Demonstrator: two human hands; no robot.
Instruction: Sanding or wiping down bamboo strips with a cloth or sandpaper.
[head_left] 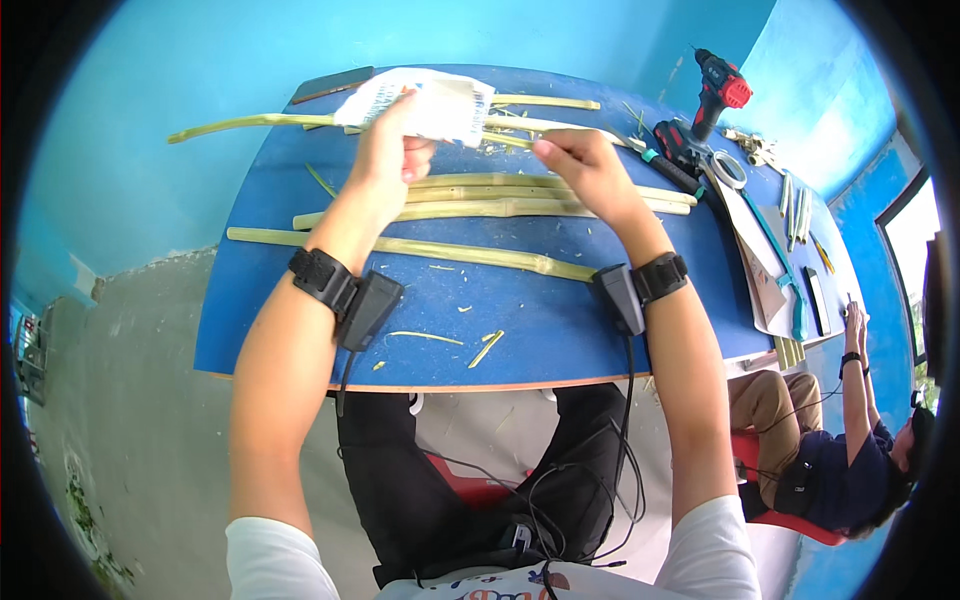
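My left hand (393, 150) is closed on a white sheet of sandpaper (445, 108) with blue print, folded over a bamboo stick. A long bamboo stick (240, 123) sticks out to the left of the sheet. Right of the sheet, my right hand (590, 172) pinches a thin bamboo stick (512, 140) between thumb and fingers; its other end is hidden by the sheet. Below both hands, several bamboo sticks (500, 208) lie side by side. Nearer to me, one longer bamboo stick (430, 247) lies across the blue table (300, 330).
A red and black cordless drill (715, 95) stands at the back right, near a tool with a teal and black handle (675, 175) and a tape roll (728, 170). Papers (750, 240) lie on the right. Bamboo shavings (487, 348) are scattered. Another person (830, 460) sits at right.
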